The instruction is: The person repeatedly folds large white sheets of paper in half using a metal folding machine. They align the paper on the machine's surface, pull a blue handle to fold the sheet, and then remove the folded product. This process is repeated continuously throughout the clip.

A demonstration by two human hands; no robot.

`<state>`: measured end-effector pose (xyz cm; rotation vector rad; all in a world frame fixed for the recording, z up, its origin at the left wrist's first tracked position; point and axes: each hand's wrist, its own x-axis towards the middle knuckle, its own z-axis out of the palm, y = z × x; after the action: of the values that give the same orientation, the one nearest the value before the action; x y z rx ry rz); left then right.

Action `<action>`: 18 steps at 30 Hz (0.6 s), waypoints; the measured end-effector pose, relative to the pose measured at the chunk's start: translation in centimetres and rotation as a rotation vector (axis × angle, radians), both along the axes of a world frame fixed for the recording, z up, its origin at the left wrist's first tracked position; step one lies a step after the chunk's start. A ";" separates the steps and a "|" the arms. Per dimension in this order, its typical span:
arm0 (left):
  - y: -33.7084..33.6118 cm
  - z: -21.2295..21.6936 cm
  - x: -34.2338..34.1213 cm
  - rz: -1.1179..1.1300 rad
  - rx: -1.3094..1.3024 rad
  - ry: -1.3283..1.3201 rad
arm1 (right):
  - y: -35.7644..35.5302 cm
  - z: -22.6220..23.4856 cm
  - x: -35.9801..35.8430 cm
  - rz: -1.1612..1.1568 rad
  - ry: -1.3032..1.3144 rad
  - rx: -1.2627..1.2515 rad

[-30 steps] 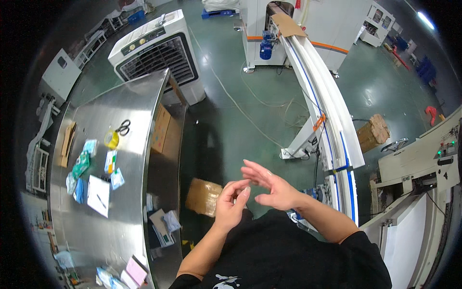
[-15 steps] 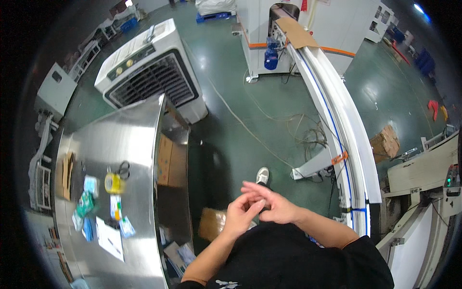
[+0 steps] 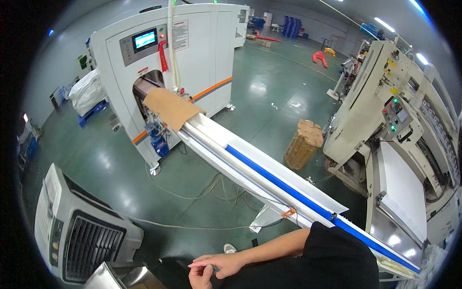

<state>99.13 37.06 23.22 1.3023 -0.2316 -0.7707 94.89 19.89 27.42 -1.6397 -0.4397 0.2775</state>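
Low in the head view, my right hand (image 3: 221, 264) reaches leftward across the front of my body, fingers stretched out and holding nothing that I can see. Below it is my left hand (image 3: 199, 278), its thumb apart and its fingertips partly covered by the right hand. The two hands meet at the fingers, with no object visible between them. The left forearm is out of view. Beyond my right forearm runs a long white conveyor rail (image 3: 260, 192) with a blue strip (image 3: 279, 176), leading to a white machine (image 3: 204, 62) with a lit screen.
A white air cooler (image 3: 91, 231) stands at lower left, beside a shiny metal table corner (image 3: 108, 277). Brown cardboard (image 3: 173, 108) covers the rail's far end. A worn carton (image 3: 303, 144) and a cream machine (image 3: 358, 101) stand right. A cable (image 3: 192, 226) crosses the green floor.
My view has swung to the right and up, toward the rail and the machines. Most of the metal table has left the picture. My hands stay together, now lower in view.
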 end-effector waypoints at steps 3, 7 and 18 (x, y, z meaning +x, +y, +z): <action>-2.1 -0.7 3.9 -0.039 -0.002 0.010 | -1.6 -0.1 2.8 -0.097 -0.052 -0.040; -4.9 -1.2 9.2 -0.174 0.007 0.149 | -3.2 -0.8 5.7 -0.280 -0.064 -0.057; -12.1 5.5 27.0 -0.797 -0.084 0.155 | -4.6 1.6 16.8 -0.724 0.191 0.074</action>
<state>126.09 24.95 28.74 1.0483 -0.6710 -1.5087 111.74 15.24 29.03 -1.5748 0.2940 -0.1267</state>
